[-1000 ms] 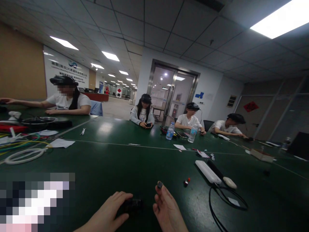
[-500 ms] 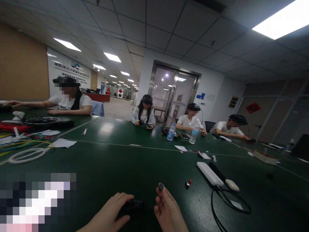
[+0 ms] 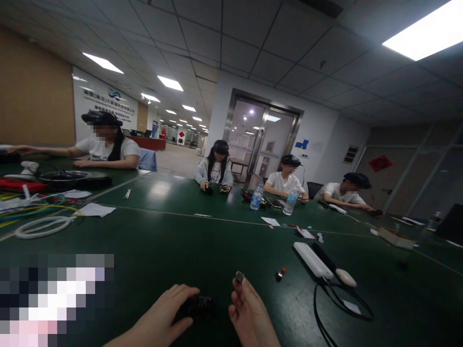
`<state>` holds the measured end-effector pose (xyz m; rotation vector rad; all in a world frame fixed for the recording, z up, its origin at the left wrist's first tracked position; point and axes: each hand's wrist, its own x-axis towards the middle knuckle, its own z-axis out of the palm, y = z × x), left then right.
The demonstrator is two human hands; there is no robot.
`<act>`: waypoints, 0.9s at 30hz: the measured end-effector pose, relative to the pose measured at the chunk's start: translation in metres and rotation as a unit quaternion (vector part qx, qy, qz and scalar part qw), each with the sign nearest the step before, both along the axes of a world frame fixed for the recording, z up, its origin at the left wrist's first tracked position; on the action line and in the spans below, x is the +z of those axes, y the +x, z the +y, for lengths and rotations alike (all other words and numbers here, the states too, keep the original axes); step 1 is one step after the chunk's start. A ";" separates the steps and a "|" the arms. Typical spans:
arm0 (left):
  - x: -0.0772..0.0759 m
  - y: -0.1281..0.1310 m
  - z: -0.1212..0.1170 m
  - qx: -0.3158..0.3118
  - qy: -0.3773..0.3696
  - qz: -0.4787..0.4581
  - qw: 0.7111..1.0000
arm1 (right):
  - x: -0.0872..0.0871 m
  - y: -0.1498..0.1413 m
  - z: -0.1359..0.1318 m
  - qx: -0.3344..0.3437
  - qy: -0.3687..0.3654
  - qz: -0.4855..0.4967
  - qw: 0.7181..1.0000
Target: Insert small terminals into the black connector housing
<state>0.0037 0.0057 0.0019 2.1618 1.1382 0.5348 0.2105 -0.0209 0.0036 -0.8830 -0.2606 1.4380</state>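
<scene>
My left hand point(image 3: 162, 311) is curled around a dark black object point(image 3: 203, 305) low over the green table, fingers on its far side and thumb on its near side. The object's exact kind is lost in the dark. To its right, my right hand point(image 3: 251, 311) is closed, pinching a small dark grey block-like piece point(image 3: 239, 277) upright between thumb and forefinger. The piece and the black object are apart. A small silver part with an orange-red tip point(image 3: 280, 274) lies on the table to the right of my right hand.
Right of my hands are a white power strip point(image 3: 311, 260), a pale mouse-shaped object point(image 3: 346, 277) and a looped black cable point(image 3: 316, 311). Coiled white cable point(image 3: 43, 227) and coloured wires lie at left. Water bottles point(image 3: 257, 196) stand farther off. Several people sit across the table.
My hands keep nearly the same pose and hold the same things. The view has shifted slightly. Across the table, the person in the middle has moved their hands apart.
</scene>
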 end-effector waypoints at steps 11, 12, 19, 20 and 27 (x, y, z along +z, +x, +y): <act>-0.002 -0.001 0.000 -0.005 0.009 -0.006 1.000 | 0.002 0.000 0.000 -0.001 0.000 0.009 1.000; -0.003 -0.001 0.000 -0.006 0.008 -0.007 1.000 | 0.002 0.000 0.000 0.000 -0.002 0.010 1.000; -0.004 -0.001 0.000 0.009 0.000 0.003 1.000 | -0.001 -0.001 0.000 -0.001 0.002 0.013 1.000; -0.005 -0.002 0.000 0.008 0.003 0.004 1.000 | -0.001 -0.001 -0.001 -0.001 0.004 0.014 1.000; -0.007 -0.001 0.001 0.008 0.027 -0.003 1.000 | 0.003 0.001 -0.003 0.008 0.019 0.009 1.000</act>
